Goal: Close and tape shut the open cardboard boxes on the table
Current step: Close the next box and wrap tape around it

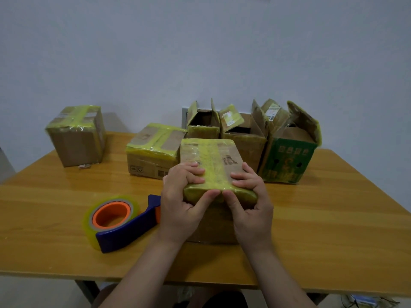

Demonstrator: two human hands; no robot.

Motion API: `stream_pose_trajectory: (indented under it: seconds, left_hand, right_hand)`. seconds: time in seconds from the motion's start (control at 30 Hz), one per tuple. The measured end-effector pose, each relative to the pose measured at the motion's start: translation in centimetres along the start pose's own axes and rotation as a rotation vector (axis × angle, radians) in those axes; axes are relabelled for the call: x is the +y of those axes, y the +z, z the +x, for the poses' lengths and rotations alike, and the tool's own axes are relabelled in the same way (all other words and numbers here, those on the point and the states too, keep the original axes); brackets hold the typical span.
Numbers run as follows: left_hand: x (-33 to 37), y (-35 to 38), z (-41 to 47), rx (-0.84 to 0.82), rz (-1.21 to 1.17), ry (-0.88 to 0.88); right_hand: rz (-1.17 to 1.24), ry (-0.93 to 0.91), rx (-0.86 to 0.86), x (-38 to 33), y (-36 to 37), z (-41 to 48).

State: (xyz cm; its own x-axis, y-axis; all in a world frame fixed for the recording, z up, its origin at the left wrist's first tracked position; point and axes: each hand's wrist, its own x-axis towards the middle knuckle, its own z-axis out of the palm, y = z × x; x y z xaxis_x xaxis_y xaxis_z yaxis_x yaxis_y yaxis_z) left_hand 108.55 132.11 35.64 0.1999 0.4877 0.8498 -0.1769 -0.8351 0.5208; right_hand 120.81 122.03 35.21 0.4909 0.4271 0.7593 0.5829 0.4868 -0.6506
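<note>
**Wooden table, pale wall: centre box at the tape-pressing stage**

Wooden table (66, 196) stands against a plain pale wall (200, 52). The centre box (213, 156) sits on it at the near middle, flaps shut, with yellowish tape running over its top and down the front face.

The left hand (184, 203) and right hand (251, 205) both grip its near top edge. Their fingers curl over the lid, and the thumbs meet on the front face, pressing on the tape end.

Judgement: this box is at the smoothing-down step, its sealing nearly complete.

The tape dispenser (115, 221) lies on the table just left of the left hand, in neither hand.

Further left stand a low taped box (153, 150) and a tall taped box (77, 138), both closed.

Behind and to the right, three boxes are open with flaps raised: a small open box (203, 127), a middle open box (244, 138) and a green printed box (289, 161).

Judgement: the next move calls for setting the centre box aside, drawing an open box forward, folding its flaps flat, and picking up the dispenser. The green box's torn flaps may resist lying flat.
</note>
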Motion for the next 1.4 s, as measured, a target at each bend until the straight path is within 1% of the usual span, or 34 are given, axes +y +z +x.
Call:
stream_pose_trajectory:
  seconds: [0.17, 0.27, 0.4, 0.6, 0.7, 0.83, 0.9, 0.97, 1.03, 1.1, 1.17, 1.23, 1.3, 1.4]
  left_hand:
    - [-0.2, 0.1, -0.1, 0.003, 0.020, 0.020]
    - [-0.2, 0.3, -0.1, 0.010, 0.028, -0.002]
    - [-0.1, 0.0, -0.2, 0.003, -0.041, -0.031]
    - [-0.1, -0.4, 0.1, -0.072, -0.035, -0.070]
    - [-0.6, -1.0, -0.2, -0.084, -0.041, -0.024]
    - [-0.7, -0.5, 0.4, -0.081, 0.040, 0.018]
    - [-0.3, -0.8, 0.7, -0.120, 0.053, 0.002]
    - [0.2, -2.0, 0.8, -0.220, 0.084, -0.048]
    - [0.8, -4.1, 1.2, -0.321, 0.177, -0.082]
    - [1.4, -6.2, 2.1, -0.334, 0.304, -0.032]
    - [1.8, -7.6, 3.0, -0.362, 0.323, 0.001]
    - [2.2, -8.0, 3.6, -0.460, 0.274, -0.026]
    - [2.2, -7.8, 3.9, -0.535, 0.233, -0.089]
    - [2.2, -6.9, 3.8, -0.493, 0.107, -0.195]
  right_hand:
    - [0.018, 0.006, -0.006, 0.0, 0.0, -0.1]
    - [0.045, 0.014, -0.008, 0.0, 0.0, 0.0]
    - [0.108, 0.058, -0.034, 0.1, -0.2, -0.1]
    - [0.041, 0.080, -0.054, -0.1, -0.4, 0.2]
    - [0.107, 0.093, -0.083, 0.1, -0.9, -0.1]
    - [0.050, 0.101, -0.084, 0.2, -1.0, 0.1]
    - [0.038, 0.111, -0.131, -0.1, -1.5, 0.5]
    - [-0.018, 0.129, -0.255, -0.6, -2.9, 1.1]
    - [-0.160, 0.112, -0.373, -1.3, -5.0, 2.1]
    - [-0.332, 0.037, -0.434, -2.0, -7.0, 3.4]
    - [-0.444, 0.002, -0.505, -2.8, -8.0, 4.5]
    - [-0.500, 0.009, -0.599, -3.3, -8.1, 5.2]
    - [-0.494, 0.020, -0.618, -3.4, -7.8, 5.4]
    - [-0.372, 0.008, -0.535, -2.9, -7.3, 4.7]
